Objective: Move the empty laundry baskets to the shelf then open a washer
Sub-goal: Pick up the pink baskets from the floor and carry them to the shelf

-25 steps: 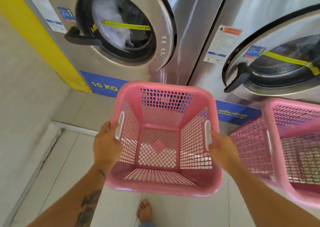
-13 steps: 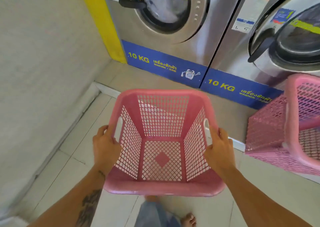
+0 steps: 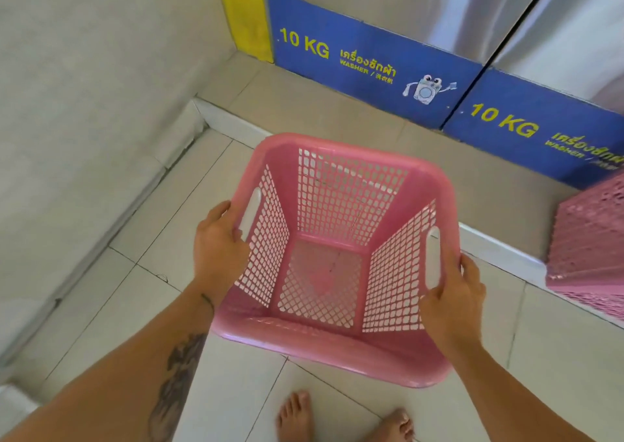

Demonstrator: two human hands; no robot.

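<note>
An empty pink laundry basket (image 3: 341,353) hangs in the air in front of me, its lattice sides and bottom bare. My left hand (image 3: 217,252) grips its left rim beside a white handle slot. My right hand (image 3: 450,301) grips the right rim beside the other slot. A second pink laundry basket (image 3: 587,249) stands at the right edge, cut off by the frame. Only the lower fronts of two steel washers (image 3: 449,19) show at the top, above blue "10 KG" panels (image 3: 368,66); their doors are out of view.
A grey wall (image 3: 84,103) runs along the left, meeting a yellow strip (image 3: 244,15) beside the washers. A raised tiled step (image 3: 304,110) fronts the machines. Pale floor tiles (image 3: 111,299) lie below, with my bare feet (image 3: 297,418) at the bottom.
The view has tilted down and back from the washers; their doors have left the frame. The basket stays held in both hands and sits lower against the floor.
</note>
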